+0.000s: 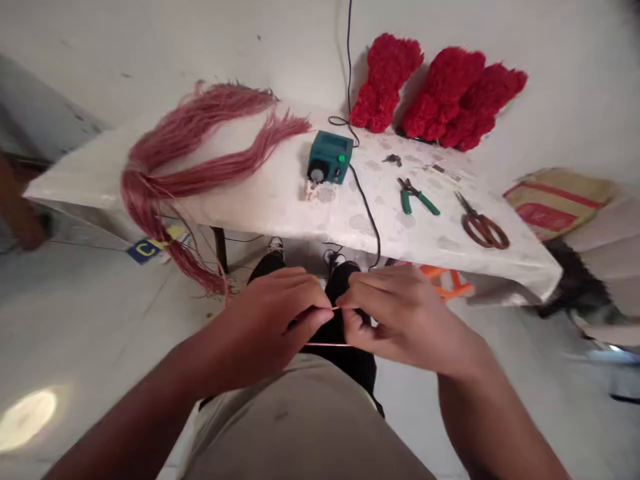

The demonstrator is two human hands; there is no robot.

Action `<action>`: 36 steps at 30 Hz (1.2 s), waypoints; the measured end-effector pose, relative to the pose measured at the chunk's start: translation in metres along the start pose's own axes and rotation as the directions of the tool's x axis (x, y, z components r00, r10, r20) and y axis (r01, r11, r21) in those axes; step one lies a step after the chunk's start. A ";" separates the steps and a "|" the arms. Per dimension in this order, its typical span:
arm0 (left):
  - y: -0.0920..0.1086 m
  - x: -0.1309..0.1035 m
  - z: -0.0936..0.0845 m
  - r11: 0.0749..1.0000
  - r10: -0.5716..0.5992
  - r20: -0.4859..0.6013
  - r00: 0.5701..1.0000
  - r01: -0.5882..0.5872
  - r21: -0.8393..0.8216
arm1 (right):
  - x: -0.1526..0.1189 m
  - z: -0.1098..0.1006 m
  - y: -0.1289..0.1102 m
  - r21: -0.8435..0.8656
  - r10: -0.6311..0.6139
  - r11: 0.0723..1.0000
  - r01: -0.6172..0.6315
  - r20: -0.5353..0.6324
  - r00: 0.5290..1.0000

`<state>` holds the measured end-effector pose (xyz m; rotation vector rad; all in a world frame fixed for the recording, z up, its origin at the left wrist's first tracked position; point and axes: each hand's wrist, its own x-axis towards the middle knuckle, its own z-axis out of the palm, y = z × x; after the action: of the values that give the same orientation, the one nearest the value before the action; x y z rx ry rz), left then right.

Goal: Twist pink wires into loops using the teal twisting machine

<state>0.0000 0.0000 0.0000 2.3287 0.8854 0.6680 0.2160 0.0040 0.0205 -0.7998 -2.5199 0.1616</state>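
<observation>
A thin pink strand (327, 345), like wire or cord, runs between my hands above my lap. My left hand (283, 313) is closed, pinching it between thumb and forefinger. Close beside it, my right hand (390, 310) is also closed on the strand, the fingertips nearly meeting the left ones. A short piece shows between the fingertips, and a second length crosses just below. The rest of the strand is hidden by my fingers. On the table ahead sits a small green machine (330, 148) with a black and grey knob and a lit green button.
A long bundle of dusty-pink strands (200, 120) drapes over the left edge of the table (240, 207). Red fluffy bundles (387, 80) lean against the wall. Green-handled pliers (417, 197) and brown-handled scissors (483, 227) lie at right. A black cable (367, 213) hangs off the front edge.
</observation>
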 end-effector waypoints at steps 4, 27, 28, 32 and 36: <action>0.003 0.000 -0.004 0.999 -0.041 -0.010 0.999 0.041 -0.007 | -0.001 0.005 -0.002 0.009 -0.007 1.000 0.007 -0.041 0.999; 0.004 -0.007 -0.009 0.994 0.010 -0.066 0.998 -0.016 -0.105 | 0.004 0.009 -0.002 0.119 -0.036 0.991 0.054 -0.147 0.989; 0.004 -0.007 -0.010 0.994 0.012 -0.065 0.998 -0.018 -0.106 | 0.004 0.009 -0.002 0.124 -0.040 0.991 0.058 -0.148 0.988; 0.005 -0.010 -0.011 0.993 0.011 -0.061 0.998 -0.018 -0.118 | 0.005 0.009 -0.003 0.129 -0.046 0.989 0.066 -0.157 0.987; 0.005 -0.010 -0.011 0.991 -0.001 -0.075 0.997 -0.009 -0.131 | 0.006 0.009 -0.004 0.122 -0.035 0.991 0.056 -0.164 0.986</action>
<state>-0.0115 -0.0065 0.0090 2.2012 0.8442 0.7957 0.2055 0.0039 0.0163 -0.6763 -2.3478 0.2287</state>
